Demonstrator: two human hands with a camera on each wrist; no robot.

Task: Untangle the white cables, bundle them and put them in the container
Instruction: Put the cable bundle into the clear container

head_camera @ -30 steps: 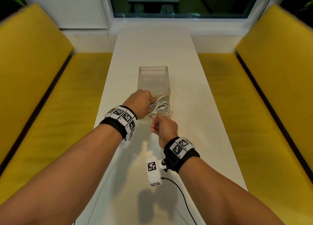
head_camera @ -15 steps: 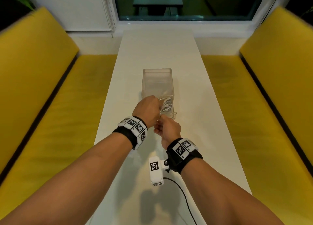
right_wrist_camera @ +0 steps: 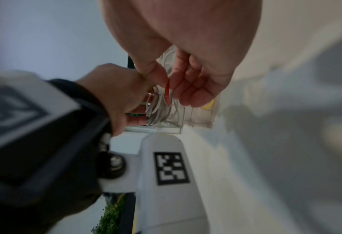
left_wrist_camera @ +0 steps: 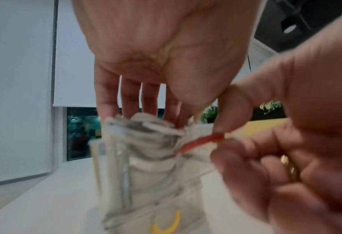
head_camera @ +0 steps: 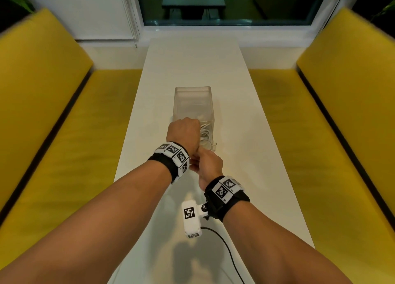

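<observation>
My left hand [head_camera: 184,134] grips a coiled bundle of white cables [head_camera: 205,135] just in front of the clear plastic container [head_camera: 193,91] on the white table. The left wrist view shows the left fingers [left_wrist_camera: 130,98] curled over the top of the cable bundle [left_wrist_camera: 146,137]. My right hand [head_camera: 206,164] sits right behind the left. Its thumb and forefinger pinch a red rubber band [left_wrist_camera: 203,140] that runs to the bundle. The right wrist view shows the red rubber band [right_wrist_camera: 167,93] across the cables [right_wrist_camera: 159,110]. A yellow band [right_wrist_camera: 208,105] lies in the container [right_wrist_camera: 198,118].
The long white table [head_camera: 192,57] runs away from me to a window. Yellow benches [head_camera: 64,112] flank it on both sides. A black wire [head_camera: 226,247] from the right wrist camera trails over the near table.
My right hand has moved in against the underside of my left hand. My left hand still holds the cable bundle by the container's near end.
</observation>
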